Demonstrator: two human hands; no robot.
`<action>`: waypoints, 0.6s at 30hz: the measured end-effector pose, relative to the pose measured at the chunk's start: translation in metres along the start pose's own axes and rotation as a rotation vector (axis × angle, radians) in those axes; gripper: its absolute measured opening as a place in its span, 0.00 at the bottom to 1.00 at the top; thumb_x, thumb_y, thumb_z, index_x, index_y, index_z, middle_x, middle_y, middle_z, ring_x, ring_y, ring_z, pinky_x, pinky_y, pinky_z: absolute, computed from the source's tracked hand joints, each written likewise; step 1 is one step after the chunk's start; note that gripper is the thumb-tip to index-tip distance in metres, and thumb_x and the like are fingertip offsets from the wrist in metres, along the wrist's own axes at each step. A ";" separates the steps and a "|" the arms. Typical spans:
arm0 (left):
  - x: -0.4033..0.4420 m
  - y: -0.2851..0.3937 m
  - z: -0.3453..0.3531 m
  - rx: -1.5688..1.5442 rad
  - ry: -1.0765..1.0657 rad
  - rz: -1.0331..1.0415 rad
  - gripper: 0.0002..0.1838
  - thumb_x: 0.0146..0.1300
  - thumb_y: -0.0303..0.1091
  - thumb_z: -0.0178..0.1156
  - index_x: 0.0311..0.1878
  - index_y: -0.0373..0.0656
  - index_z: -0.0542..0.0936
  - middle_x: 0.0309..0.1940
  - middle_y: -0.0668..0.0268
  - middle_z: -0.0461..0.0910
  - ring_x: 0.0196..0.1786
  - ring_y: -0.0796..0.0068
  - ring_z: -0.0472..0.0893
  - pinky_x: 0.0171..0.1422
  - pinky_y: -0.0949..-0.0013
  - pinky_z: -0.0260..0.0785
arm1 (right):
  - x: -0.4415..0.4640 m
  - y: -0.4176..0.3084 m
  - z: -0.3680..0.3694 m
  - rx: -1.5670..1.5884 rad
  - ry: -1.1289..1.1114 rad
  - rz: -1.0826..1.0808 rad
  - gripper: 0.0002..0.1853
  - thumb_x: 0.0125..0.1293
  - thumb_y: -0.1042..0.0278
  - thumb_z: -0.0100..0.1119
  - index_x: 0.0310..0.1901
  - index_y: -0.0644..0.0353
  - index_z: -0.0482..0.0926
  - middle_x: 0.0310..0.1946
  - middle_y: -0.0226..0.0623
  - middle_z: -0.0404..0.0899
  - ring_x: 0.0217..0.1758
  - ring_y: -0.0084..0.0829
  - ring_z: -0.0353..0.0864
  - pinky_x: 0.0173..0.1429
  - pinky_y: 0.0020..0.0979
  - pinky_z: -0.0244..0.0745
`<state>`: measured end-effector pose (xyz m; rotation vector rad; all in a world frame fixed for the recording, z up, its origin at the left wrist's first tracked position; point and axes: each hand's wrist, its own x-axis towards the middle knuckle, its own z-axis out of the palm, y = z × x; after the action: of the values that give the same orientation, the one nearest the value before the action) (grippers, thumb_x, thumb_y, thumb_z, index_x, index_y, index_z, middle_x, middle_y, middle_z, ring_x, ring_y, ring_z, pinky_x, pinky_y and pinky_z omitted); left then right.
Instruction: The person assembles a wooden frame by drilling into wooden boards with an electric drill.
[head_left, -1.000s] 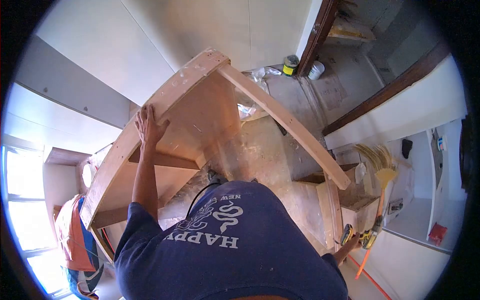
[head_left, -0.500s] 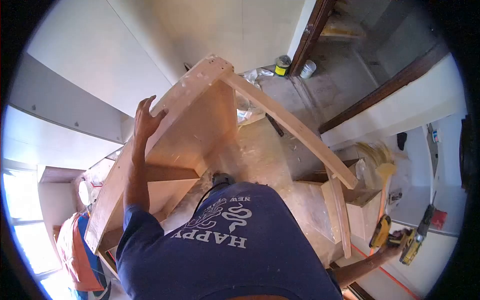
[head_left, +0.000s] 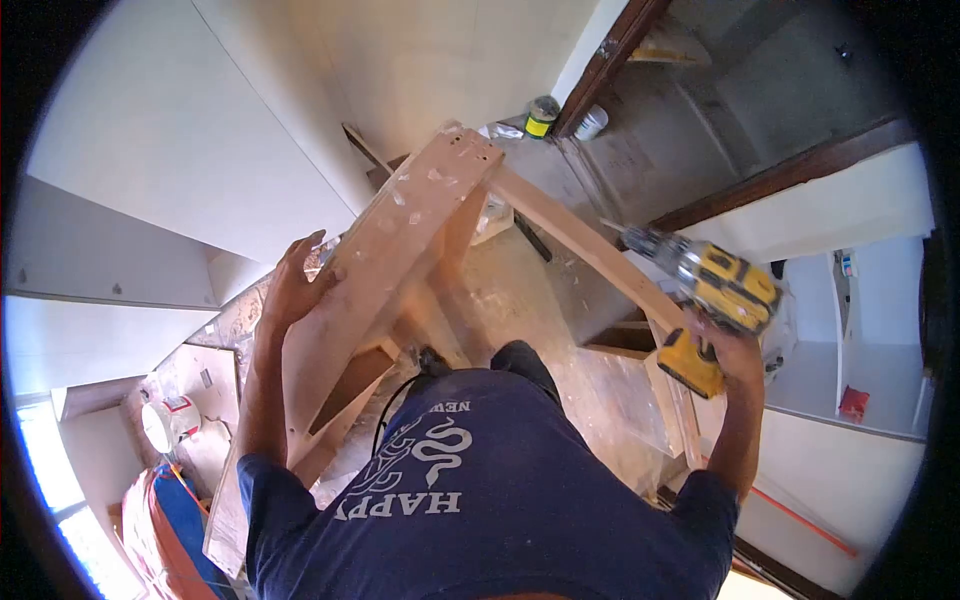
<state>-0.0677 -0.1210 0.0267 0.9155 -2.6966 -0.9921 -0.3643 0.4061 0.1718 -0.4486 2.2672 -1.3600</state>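
A yellow and black cordless drill (head_left: 735, 285) is in my right hand (head_left: 732, 350), wrapped round its grip. Its bit points up and left, over the long wooden strip (head_left: 590, 245). My left hand (head_left: 292, 285) has its fingers apart, with the thumb by the edge of a wide wooden board (head_left: 400, 215). Whether that thumb presses on the board I cannot tell. The board and strip meet at a corner with screw holes, as parts of a wooden frame. Beneath the board, an inner panel shows only in part.
Pale panels (head_left: 200, 130) stand on the left. A yellow-labelled tub (head_left: 541, 117) and a white bucket (head_left: 591, 123) sit by the doorway. At lower left are another white bucket (head_left: 172, 422) and an orange and blue bag (head_left: 165, 530). A red object (head_left: 853, 402) lies on the right shelf.
My right hand has brought the drill from the lower right up and inward, over the strip. My left hand stays by the board's edge. The view has shifted slightly.
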 end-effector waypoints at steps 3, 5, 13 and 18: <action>0.013 -0.002 0.004 -0.006 -0.027 0.071 0.38 0.56 0.40 0.72 0.69 0.41 0.71 0.65 0.51 0.74 0.67 0.51 0.74 0.71 0.54 0.66 | 0.050 -0.061 0.045 -0.221 -0.108 0.120 0.20 0.60 0.64 0.72 0.52 0.59 0.81 0.39 0.30 0.84 0.32 0.24 0.79 0.37 0.28 0.76; 0.024 0.007 0.008 -0.022 -0.028 0.109 0.38 0.56 0.40 0.72 0.69 0.41 0.70 0.65 0.52 0.74 0.67 0.52 0.74 0.71 0.55 0.66 | 0.094 -0.079 0.065 -0.341 -0.218 0.010 0.24 0.58 0.62 0.74 0.56 0.58 0.80 0.42 0.30 0.85 0.33 0.24 0.80 0.40 0.29 0.78; 0.062 0.056 0.040 0.005 0.019 0.156 0.42 0.52 0.43 0.74 0.70 0.42 0.69 0.63 0.45 0.73 0.65 0.45 0.75 0.68 0.53 0.68 | 0.235 -0.108 0.124 -0.484 -0.563 -0.057 0.20 0.58 0.65 0.72 0.52 0.60 0.80 0.24 0.24 0.76 0.22 0.18 0.71 0.29 0.27 0.72; 0.067 0.056 0.047 -0.010 -0.020 -0.026 0.46 0.52 0.50 0.74 0.72 0.41 0.67 0.64 0.45 0.73 0.66 0.46 0.74 0.70 0.53 0.66 | 0.276 -0.112 0.133 -0.489 -0.690 -0.096 0.19 0.57 0.64 0.73 0.49 0.60 0.81 0.24 0.25 0.77 0.22 0.19 0.71 0.28 0.27 0.70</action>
<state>-0.1643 -0.1003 0.0192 0.9468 -2.7003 -1.0245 -0.5212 0.1205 0.1577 -1.0176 1.9612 -0.5274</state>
